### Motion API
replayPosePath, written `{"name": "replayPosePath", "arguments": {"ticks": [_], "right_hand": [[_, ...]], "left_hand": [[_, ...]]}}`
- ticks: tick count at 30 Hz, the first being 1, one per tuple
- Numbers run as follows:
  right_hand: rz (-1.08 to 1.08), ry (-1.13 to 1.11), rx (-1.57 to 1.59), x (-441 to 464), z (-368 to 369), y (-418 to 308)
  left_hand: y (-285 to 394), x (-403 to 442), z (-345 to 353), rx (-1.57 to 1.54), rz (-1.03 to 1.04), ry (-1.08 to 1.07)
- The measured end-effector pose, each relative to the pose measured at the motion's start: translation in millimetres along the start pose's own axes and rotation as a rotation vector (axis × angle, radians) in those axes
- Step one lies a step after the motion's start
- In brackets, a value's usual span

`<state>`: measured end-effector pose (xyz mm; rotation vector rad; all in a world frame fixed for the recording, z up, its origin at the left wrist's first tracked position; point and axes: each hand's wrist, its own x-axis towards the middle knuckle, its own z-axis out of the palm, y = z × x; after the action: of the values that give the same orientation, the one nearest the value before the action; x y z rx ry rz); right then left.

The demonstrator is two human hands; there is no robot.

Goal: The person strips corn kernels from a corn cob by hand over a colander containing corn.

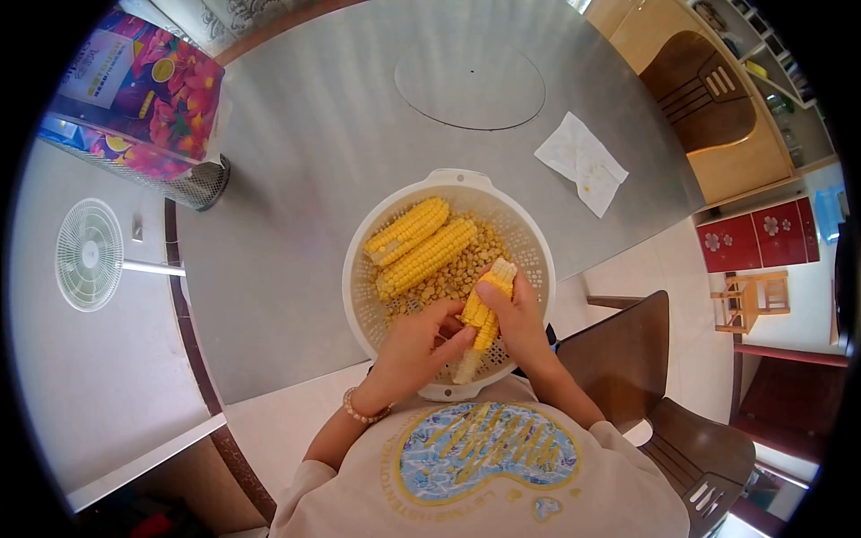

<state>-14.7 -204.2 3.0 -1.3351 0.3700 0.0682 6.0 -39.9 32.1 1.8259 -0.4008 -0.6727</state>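
Note:
Over a white perforated basket (359, 305), my right hand (520, 318) is wrapped round a partly stripped corn cob (482, 314), whose pale core shows at both ends. The fingers of my left hand (413, 345) are bent against the same cob's lower left side; its fingertips touch the kernels. Two fuller yellow cobs, one at the upper left (408, 230) and one beside it (428, 259), lie in the basket on a layer of loose kernels (462, 276).
The basket sits at the near edge of a grey table (296, 179). A white tissue (583, 166) with bits on it lies to the right. A floral packet (161, 90) stands in a mesh holder (206, 184) at the left. Brown chairs (628, 359) are at the right.

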Motion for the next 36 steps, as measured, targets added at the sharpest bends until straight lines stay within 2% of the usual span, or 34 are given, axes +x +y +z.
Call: {"name": "replayPosePath", "arguments": {"ticks": [4, 6, 7, 9, 15, 22, 31, 33, 36], "right_hand": [[0.014, 0.013, 0.136, 0.0, -1.8, 4.1], [0.058, 0.013, 0.199, 1.0, -3.1, 4.2], [0.057, 0.012, 0.2, 1.5, -2.4, 4.8], [-0.045, 0.052, 0.111, 2.2, -0.4, 5.9], [-0.138, 0.096, -0.096, -0.9, 1.8, 1.4], [-0.223, 0.082, -0.188, -1.3, 2.7, 2.9], [-0.26, 0.13, -0.24, -0.6, 4.1, 7.1], [-0.271, 0.129, -0.273, -1.7, 5.1, 3.9], [-0.263, 0.129, -0.269, -2.2, 5.3, 2.1]], "left_hand": [[-15.0, 1.1, 6.9, -0.041, -0.052, 0.082], [-19.3, 1.6, 6.4, -0.281, -0.04, 0.082], [-17.3, 1.5, 6.6, -0.28, -0.04, 0.083], [-9.7, 2.0, 7.4, -0.429, -0.063, 0.224], [-3.1, -0.1, 6.6, -0.13, -0.044, 0.16], [-3.7, 0.5, 7.4, -0.171, -0.055, 0.168], [-3.1, -2.0, 12.9, -0.113, 0.037, 0.309], [1.5, -2.2, 11.0, -0.143, -0.052, 0.278], [-2.7, -1.5, 11.6, -0.178, -0.066, 0.297]]}}
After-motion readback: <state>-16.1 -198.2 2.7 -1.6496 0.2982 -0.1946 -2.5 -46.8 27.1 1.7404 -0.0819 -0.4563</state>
